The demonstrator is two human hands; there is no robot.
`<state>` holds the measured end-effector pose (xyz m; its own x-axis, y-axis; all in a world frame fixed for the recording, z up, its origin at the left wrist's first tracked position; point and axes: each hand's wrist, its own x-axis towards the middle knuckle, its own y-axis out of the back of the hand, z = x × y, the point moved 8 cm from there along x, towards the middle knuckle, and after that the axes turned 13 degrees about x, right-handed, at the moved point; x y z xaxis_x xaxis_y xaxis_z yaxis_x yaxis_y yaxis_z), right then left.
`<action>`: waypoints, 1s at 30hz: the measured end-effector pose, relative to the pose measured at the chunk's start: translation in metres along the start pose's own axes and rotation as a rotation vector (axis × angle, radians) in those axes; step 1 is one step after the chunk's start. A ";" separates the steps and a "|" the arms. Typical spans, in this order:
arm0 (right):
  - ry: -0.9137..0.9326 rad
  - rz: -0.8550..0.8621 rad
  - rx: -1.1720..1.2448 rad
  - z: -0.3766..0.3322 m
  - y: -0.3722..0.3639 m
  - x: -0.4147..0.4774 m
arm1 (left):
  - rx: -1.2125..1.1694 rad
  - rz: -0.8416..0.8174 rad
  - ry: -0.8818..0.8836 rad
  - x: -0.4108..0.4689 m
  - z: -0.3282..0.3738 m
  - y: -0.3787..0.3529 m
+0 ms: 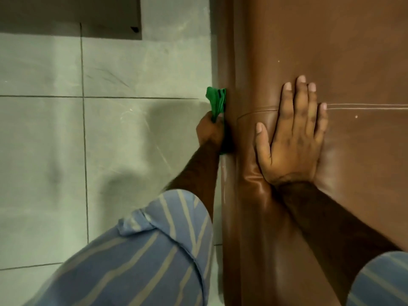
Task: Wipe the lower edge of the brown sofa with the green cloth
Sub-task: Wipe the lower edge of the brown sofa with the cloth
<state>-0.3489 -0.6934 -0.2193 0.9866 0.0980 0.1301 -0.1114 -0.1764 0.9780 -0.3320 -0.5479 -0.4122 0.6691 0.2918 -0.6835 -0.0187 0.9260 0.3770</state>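
Note:
The brown sofa [331, 51] fills the right half of the head view, seen from above, its lower front edge [227, 62] running down beside the floor. My left hand [209, 131] is shut on the green cloth [217, 101], which is bunched and pressed against that lower edge, close to the floor. Part of the cloth pokes out above my fist and a darker bit shows below it. My right hand [293, 133] lies flat on the seat cushion, fingers spread, holding nothing.
Grey floor tiles [110, 140] with dark grout lines cover the left half. A dark panel or piece of furniture [92, 16] sits at the top left. My blue striped sleeves [154, 250] fill the bottom of the view.

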 end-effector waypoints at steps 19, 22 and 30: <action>0.011 0.036 -0.017 0.000 -0.001 -0.002 | -0.198 -0.014 0.114 -0.002 -0.036 -0.012; 0.003 0.037 -0.017 0.000 0.001 -0.004 | -0.408 -0.056 0.062 -0.019 -0.063 -0.035; 0.001 0.045 -0.027 -0.001 0.001 -0.005 | 0.101 -0.217 0.249 -0.110 -0.166 -0.045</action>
<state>-0.3538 -0.6933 -0.2184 0.9804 0.0921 0.1740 -0.1586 -0.1540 0.9753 -0.5281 -0.5818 -0.4573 0.4472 0.1514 -0.8815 0.1861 0.9483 0.2573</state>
